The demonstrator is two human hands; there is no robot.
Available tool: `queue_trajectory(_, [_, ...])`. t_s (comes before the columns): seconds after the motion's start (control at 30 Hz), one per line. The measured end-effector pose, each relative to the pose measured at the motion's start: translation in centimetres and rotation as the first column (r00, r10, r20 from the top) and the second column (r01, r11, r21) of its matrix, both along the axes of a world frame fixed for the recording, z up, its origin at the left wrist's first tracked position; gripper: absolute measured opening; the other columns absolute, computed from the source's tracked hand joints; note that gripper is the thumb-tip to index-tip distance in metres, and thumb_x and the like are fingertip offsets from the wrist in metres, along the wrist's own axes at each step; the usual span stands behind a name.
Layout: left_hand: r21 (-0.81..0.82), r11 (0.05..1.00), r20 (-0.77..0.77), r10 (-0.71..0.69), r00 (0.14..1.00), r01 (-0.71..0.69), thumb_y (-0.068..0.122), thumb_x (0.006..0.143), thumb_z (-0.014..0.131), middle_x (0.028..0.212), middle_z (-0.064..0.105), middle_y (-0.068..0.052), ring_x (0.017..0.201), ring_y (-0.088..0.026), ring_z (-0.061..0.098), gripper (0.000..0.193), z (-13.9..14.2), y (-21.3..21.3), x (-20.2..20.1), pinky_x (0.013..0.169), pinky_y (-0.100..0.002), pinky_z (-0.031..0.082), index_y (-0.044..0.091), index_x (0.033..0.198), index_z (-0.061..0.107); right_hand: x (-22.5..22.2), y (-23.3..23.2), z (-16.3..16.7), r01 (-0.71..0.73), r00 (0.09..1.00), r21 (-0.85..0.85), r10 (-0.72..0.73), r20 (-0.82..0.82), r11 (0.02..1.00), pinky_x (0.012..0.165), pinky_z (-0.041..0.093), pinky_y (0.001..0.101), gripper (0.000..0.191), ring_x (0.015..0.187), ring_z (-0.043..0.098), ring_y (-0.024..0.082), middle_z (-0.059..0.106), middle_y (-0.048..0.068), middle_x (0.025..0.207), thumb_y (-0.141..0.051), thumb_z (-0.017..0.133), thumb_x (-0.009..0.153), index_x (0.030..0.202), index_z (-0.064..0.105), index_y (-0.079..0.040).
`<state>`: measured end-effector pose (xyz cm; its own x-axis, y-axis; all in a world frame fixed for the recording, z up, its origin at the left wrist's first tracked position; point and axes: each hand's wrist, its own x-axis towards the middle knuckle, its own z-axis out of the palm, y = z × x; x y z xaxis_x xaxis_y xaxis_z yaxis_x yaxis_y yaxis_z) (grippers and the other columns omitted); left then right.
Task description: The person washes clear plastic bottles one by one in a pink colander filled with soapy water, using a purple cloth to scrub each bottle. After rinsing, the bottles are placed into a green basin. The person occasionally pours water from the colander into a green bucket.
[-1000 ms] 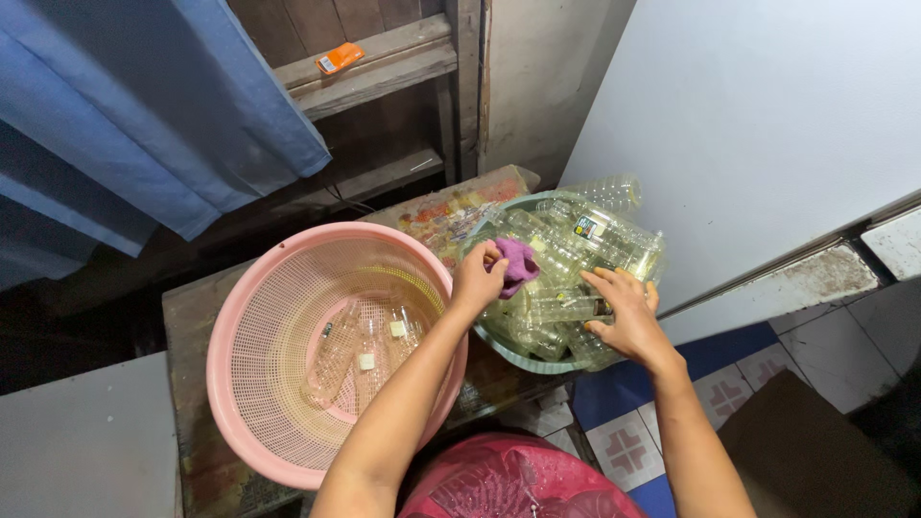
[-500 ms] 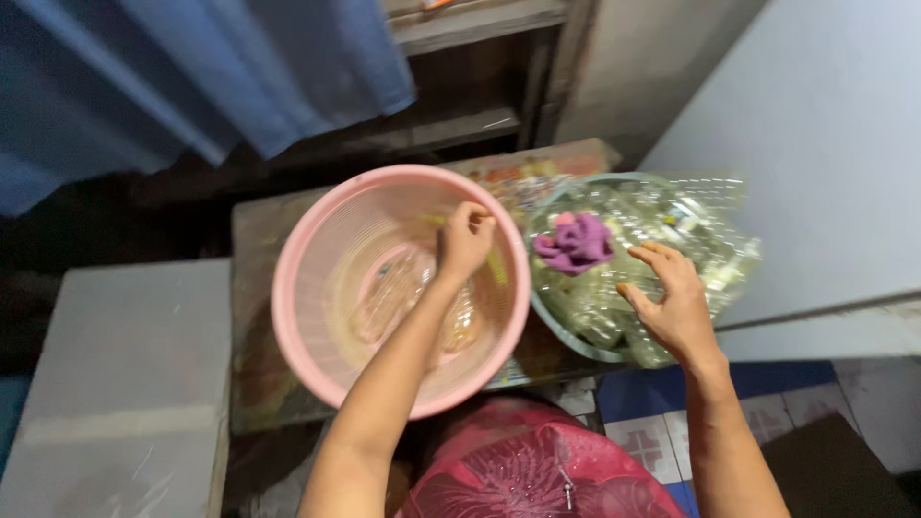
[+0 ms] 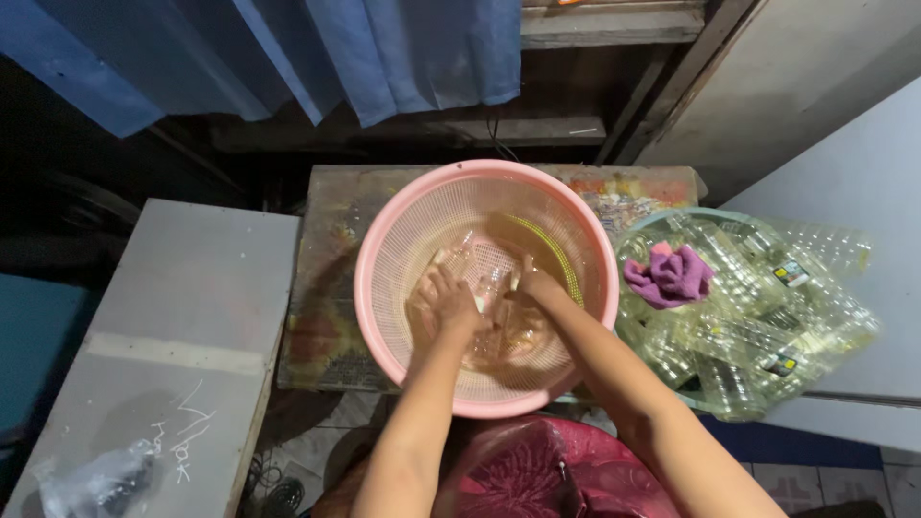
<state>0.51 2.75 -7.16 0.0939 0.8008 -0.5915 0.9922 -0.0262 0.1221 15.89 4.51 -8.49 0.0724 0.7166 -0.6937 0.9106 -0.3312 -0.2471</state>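
A single head-worn camera looked almost straight down from close above, facing a pink mesh basket (image 3: pixel 484 192) at frame centre. Both forearms entered from the bottom edge; a blue curtain (image 3: pixel 384 48) crossed the top.

The pink basket (image 3: pixel 384 240) is perforated plastic with a smooth, faintly glossy rim, and the small bottles (image 3: pixel 480 278) inside it are clear, shiny plastic. Beside it, the green basket (image 3: pixel 638 230) holds more glossy transparent plastic bottles (image 3: pixel 767 317) and a soft, fuzzy purple cloth (image 3: pixel 669 275). The worn table (image 3: pixel 331 230) looks like rough, stained wood, the grey board (image 3: pixel 182 326) matt and scuffed, the blue curtain (image 3: pixel 384 48) matt woven fabric.
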Motion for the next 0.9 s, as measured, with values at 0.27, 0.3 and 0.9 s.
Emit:
queue_trajectory(0.27, [0.22, 0.97, 0.124, 0.073, 0.99, -0.099, 0.024, 0.057, 0.094, 0.156, 0.026, -0.023, 0.142, -0.04, 0.027, 0.123, -2.9, -0.3, -0.3, 0.118, -0.046, 0.022, -0.012, 0.157, 0.032, -0.6, 0.0, 0.4, 0.002, 0.997, -0.068, 0.004, 0.08, 0.998, 0.101, 0.054, 0.042, 0.137, 0.119, 0.067, 0.038, 0.062, 0.029, 0.132, -0.043, 0.086, 0.073, 0.164, -0.012, -0.012])
queue_trajectory(0.3, [0.193, 0.98, 0.087, 0.021, 0.996, -0.037, 0.027, 0.062, 0.091, 0.153, 0.029, -0.023, 0.141, -0.041, 0.028, 0.107, -3.3, 0.0, -0.3, 0.118, -0.047, 0.022, -0.008, 0.149, 0.04, -0.1, -0.1, 1.3, -0.026, 0.997, -0.034, 0.029, 0.077, 0.999, 0.102, 0.054, 0.0431, 0.135, 0.118, 0.068, 0.038, 0.065, 0.028, 0.131, -0.047, 0.084, 0.072, 0.166, -0.006, -0.011])
queue_trajectory(0.9, [-0.114, 0.986, 0.461, 0.162, 0.872, -0.123, 0.027, 0.062, 0.088, 0.136, 0.061, -0.021, 0.124, -0.036, 0.062, 0.103, -4.3, 3.1, -2.2, 0.108, -0.044, 0.05, 0.007, 0.151, 0.039, 24.3, -20.3, 19.7, 0.193, 0.947, 0.658, -0.313, 0.069, 0.728, 0.108, 0.044, 0.0456, 0.082, 0.128, 0.055, 0.035, 0.063, 0.011, 0.139, -0.02, 0.088, 0.064, 0.14, 0.058, -0.018])
